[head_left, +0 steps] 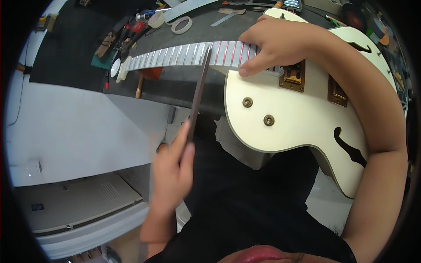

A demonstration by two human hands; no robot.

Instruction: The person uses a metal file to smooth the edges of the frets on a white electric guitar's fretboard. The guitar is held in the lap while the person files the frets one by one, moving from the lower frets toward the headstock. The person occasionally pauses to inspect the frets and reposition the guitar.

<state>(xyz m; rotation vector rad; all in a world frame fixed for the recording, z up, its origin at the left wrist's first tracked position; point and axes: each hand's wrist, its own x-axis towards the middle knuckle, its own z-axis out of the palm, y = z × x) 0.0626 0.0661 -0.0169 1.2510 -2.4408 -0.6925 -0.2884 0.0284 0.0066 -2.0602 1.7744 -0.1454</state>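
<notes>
A cream hollow-body electric guitar point(272, 136) lies face up across the bench edge, its neck pointing left. Pale silvery covering shows between the frets on the fretboard point(175, 55), and several frets near the body carry red marks. My left hand point(173, 168), a little blurred, grips a long, narrow dark file point(199, 94). The file's far end rests on or just over the frets at mid-neck; contact is hard to make out. My right hand point(278, 44) clasps the neck where it meets the body, thumb on the near side, fingertips over the far edge. That forearm curves across the guitar's body.
On the dark bench point(66, 52) lie a tape roll point(182, 25), a metal ruler point(223, 19), red-handled tools and a small white dish point(115, 68). An orange-red block point(152, 73) sits under the neck. More tools crowd the far right edge.
</notes>
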